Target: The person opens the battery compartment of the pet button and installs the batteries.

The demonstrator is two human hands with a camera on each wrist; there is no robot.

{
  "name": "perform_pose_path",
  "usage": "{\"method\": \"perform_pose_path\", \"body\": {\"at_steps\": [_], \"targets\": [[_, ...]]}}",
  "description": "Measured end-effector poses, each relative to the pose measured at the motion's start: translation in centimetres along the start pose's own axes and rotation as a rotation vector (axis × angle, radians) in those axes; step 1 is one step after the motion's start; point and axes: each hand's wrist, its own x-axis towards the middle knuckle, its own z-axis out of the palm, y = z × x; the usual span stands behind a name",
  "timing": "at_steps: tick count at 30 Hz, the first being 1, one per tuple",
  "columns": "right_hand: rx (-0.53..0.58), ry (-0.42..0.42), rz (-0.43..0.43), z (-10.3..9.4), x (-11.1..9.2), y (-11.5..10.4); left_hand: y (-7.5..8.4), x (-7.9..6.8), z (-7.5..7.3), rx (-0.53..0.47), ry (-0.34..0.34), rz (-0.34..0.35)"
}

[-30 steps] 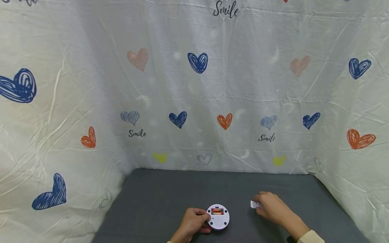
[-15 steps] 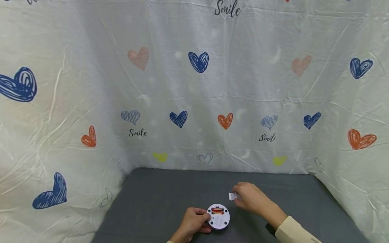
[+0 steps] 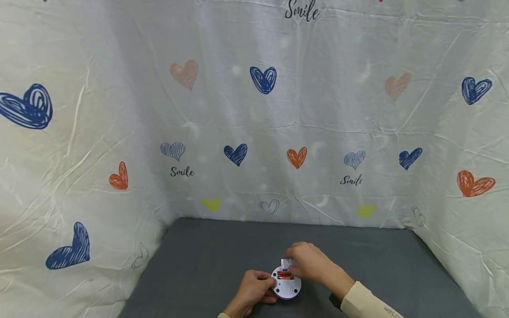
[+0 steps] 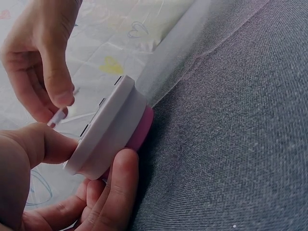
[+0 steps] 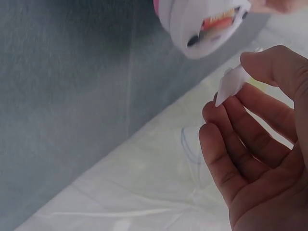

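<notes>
A round white device (image 3: 287, 289) with a pink base lies with its battery side up on the grey table. Red batteries (image 3: 285, 275) sit in its uncovered compartment, above a patch of small holes. My left hand (image 3: 255, 289) grips the device's left edge, thumb on top and fingers below, as the left wrist view shows. My right hand (image 3: 312, 264) pinches a small white battery cover (image 5: 232, 83) between thumb and fingers. In the head view the cover is over the far rim of the device; the right wrist view shows it apart from the compartment.
Dark grey cloth covers the table (image 3: 214, 247). A pale curtain (image 3: 318, 110) printed with hearts and "Smile" hangs behind the table and along both sides.
My right hand has come from the right to the device, bringing the battery cover along. My left hand and the device have stayed nearly in place. The head view has shifted slightly.
</notes>
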Motion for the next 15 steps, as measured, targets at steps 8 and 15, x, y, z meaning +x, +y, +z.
{"method": "perform_pose_path", "body": {"at_steps": [8, 15], "targets": [[-0.001, -0.014, -0.037, 1.5, 0.2, -0.5, -0.1, -0.1, 0.0, 0.006, 0.006, 0.021], [-0.014, -0.026, -0.04, 2.1, 0.2, -0.8, -0.2, 0.0, 0.0, 0.009, 0.01, 0.018]]}}
